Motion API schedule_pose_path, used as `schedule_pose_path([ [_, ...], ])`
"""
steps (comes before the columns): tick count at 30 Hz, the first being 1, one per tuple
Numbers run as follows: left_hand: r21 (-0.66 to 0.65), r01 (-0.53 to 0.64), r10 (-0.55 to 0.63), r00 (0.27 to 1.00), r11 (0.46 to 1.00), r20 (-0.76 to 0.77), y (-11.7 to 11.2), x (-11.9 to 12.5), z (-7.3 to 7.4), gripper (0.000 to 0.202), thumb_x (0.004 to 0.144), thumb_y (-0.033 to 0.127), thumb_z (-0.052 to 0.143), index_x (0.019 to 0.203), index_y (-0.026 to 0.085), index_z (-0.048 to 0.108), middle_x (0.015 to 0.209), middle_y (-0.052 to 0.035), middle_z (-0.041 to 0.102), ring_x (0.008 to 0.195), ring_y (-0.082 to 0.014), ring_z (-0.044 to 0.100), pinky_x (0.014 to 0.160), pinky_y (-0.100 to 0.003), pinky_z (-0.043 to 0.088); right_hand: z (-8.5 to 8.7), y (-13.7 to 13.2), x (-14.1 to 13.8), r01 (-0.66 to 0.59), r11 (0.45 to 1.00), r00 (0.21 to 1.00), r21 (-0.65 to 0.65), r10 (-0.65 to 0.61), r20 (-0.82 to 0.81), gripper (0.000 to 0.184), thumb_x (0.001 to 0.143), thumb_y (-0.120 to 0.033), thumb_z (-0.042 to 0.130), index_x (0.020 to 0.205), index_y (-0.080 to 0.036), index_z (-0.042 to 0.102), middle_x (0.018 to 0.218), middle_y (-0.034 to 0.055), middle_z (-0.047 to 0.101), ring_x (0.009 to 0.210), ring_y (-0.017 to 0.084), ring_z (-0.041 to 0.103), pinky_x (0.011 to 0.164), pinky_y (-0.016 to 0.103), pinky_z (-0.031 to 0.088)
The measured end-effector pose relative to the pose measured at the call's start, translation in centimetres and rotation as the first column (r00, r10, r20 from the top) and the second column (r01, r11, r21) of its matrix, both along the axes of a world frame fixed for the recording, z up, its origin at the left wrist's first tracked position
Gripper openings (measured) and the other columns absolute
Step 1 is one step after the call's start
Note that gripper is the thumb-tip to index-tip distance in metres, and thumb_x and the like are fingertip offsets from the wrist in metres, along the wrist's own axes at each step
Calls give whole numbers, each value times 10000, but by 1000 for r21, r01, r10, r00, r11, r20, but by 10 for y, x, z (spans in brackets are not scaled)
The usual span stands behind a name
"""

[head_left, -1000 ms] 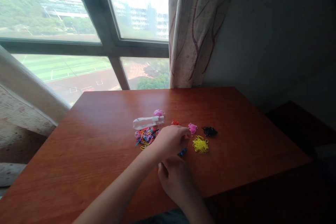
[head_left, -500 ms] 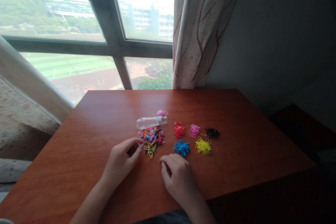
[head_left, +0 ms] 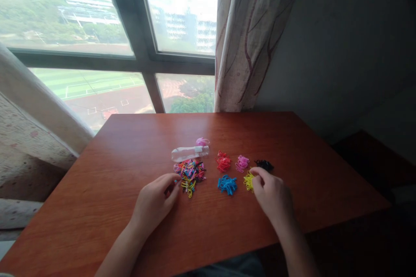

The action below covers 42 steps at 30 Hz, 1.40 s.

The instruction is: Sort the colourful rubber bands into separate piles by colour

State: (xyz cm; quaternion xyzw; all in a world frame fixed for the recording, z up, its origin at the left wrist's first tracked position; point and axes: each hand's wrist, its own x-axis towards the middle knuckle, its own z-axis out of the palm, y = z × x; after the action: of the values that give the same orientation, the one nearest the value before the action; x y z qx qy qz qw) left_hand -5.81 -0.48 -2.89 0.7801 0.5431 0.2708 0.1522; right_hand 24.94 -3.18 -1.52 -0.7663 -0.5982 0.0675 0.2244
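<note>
A mixed heap of coloured rubber bands (head_left: 190, 173) lies mid-table. Right of it sit sorted little piles: red (head_left: 223, 162), pink (head_left: 242, 163), black (head_left: 264, 165), blue (head_left: 227, 184) and yellow (head_left: 248, 180). My left hand (head_left: 156, 201) rests at the mixed heap's left edge, fingers curled with the tips pinched at a band there. My right hand (head_left: 272, 194) lies over the yellow pile, fingers bent down onto it and partly hiding it; what they grip is hidden. A clear plastic bottle (head_left: 190, 153) lies on its side behind the heap, a pink bit (head_left: 202, 141) beside it.
The brown wooden table (head_left: 113, 173) stands against a large window (head_left: 97, 30), with a patterned curtain (head_left: 253, 34) at the back right and a dark wall to the right. A patterned cushion or seat (head_left: 22, 151) is at the left.
My left hand drew back from the pink pile to the mixed heap's left edge. My right hand moved from near the blue pile over to the yellow pile.
</note>
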Motion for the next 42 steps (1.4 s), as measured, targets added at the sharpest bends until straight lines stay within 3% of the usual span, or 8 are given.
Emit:
schedule_pose_path([
  [4,23,-14,14,1000,1000,-10,-1,0,-1,170,900,297,512,917,216,661,740,15,679,584,-119,587,577,-218,429,4,30,38,-32,975,995,-218,52,86,313,862,-181,469,1013,-262,731,913,57,742,796,213,669,635,261,379],
  [9,-5,-38,38,999,999,3,0,-1,-1,174,904,294,513,940,215,664,767,12,685,618,-127,604,597,-222,436,0,42,42,-71,952,993,-298,96,72,271,840,-158,485,887,-249,735,865,53,735,765,203,654,618,255,343],
  [16,-13,-25,25,1000,1000,-3,-3,0,2,174,910,295,509,942,224,664,744,20,674,604,-126,597,583,-218,426,1,39,48,-123,945,991,-304,132,9,295,839,-184,465,771,-253,743,825,31,742,794,197,664,659,250,377],
  [22,-11,-39,39,999,999,4,-2,-2,1,173,912,287,504,952,224,660,753,16,677,624,-127,603,588,-218,421,11,35,57,15,993,996,-120,-26,-90,319,849,-240,421,862,-232,739,924,34,750,843,211,677,714,264,428],
  [25,-28,-54,54,998,998,12,-2,-2,1,173,914,292,502,943,220,657,748,15,672,627,-128,600,598,-225,420,14,23,37,-41,999,990,-19,38,-135,320,858,-286,422,919,-221,729,910,40,749,814,219,682,705,274,446],
  [29,-62,-55,56,998,997,9,-4,-1,1,166,917,289,502,939,226,654,766,15,673,651,-133,607,618,-236,422,8,5,-18,-263,962,933,67,271,-235,289,902,-282,433,953,-214,709,860,31,742,751,188,680,697,253,451],
  [34,-85,-32,31,999,996,-13,-4,1,0,163,914,267,501,958,228,653,808,8,690,689,-145,627,637,-245,432,-11,-11,-85,-423,905,883,45,423,-205,201,906,-194,488,904,-235,685,708,-13,691,626,153,645,583,225,393],
  [42,-89,-19,16,999,996,-31,-5,5,2,152,913,251,499,940,224,646,818,4,691,705,-149,633,648,-245,437,-29,-17,-122,-295,955,955,-19,295,26,168,907,-131,574,1057,-201,606,789,24,721,688,194,694,574,244,388],
])
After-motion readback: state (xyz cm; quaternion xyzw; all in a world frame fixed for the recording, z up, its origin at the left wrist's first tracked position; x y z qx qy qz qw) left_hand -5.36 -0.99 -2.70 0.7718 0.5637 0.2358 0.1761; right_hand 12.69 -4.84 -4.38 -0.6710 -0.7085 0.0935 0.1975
